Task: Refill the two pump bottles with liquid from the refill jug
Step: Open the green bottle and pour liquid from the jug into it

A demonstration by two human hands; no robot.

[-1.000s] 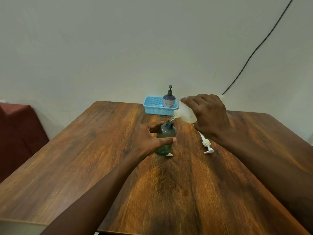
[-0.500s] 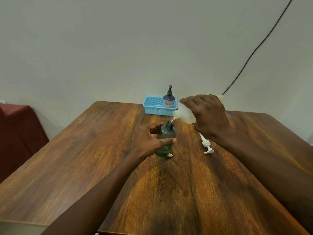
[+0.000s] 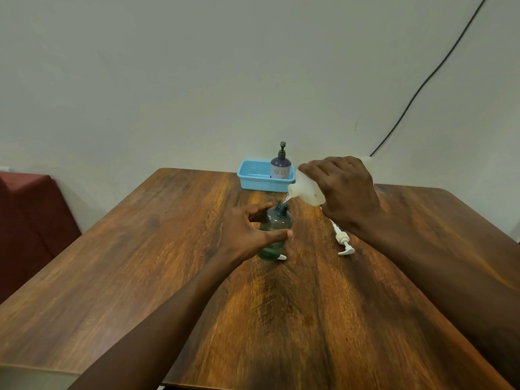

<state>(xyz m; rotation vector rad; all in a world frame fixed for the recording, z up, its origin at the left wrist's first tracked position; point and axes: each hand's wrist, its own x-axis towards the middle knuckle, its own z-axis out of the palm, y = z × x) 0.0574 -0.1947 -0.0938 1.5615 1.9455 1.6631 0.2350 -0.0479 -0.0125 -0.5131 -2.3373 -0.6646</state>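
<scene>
A dark green translucent bottle point(image 3: 274, 229) stands upright and uncapped in the middle of the wooden table point(image 3: 281, 319). My left hand point(image 3: 244, 235) wraps around its left side, thumb across the front. My right hand point(image 3: 344, 190) grips a whitish refill jug point(image 3: 305, 188), tipped with its spout down to the left, just above the bottle's neck. A thin clear stream runs from the spout into the neck. A second pump bottle point(image 3: 280, 164), purple with a dark pump, stands in a blue basket point(image 3: 260, 178) at the table's far edge.
A white pump head point(image 3: 342, 240) with its tube lies on the table right of the green bottle. A small white piece point(image 3: 281, 257) lies at the bottle's base. A dark red seat point(image 3: 31, 220) is at the left. A black cable point(image 3: 422, 88) runs down the wall.
Almost nothing has moved. The jug stays tipped over the green bottle and both hands hold their places.
</scene>
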